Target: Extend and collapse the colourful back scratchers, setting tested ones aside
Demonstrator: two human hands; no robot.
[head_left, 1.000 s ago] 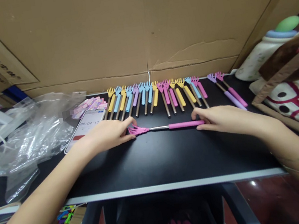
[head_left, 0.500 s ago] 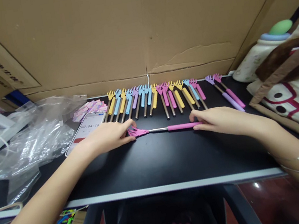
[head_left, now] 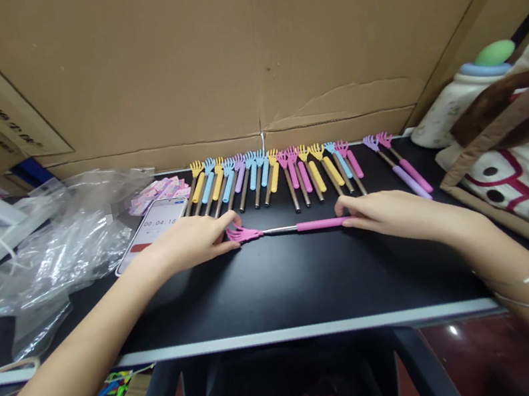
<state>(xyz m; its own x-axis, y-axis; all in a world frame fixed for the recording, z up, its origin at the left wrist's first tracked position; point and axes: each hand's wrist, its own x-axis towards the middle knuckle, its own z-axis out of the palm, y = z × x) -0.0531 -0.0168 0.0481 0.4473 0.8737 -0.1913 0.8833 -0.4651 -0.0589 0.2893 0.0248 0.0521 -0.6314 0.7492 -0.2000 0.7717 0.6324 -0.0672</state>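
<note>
Shortening between the hands, the pink back scratcher (head_left: 290, 228) at mid-frame looks slightly more collapsed than a second ago; left hand (head_left: 190, 241) pinches its claw, right hand (head_left: 389, 212) closes on its handle; above lies a row of scratchers (head_left: 271, 176); a phone (head_left: 155, 224) sits left of centre.

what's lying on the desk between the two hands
In the head view, one pink back scratcher lies crosswise on the black desk. The left hand holds its claw end, the right hand its pink grip; bare metal shaft shows between.
</note>
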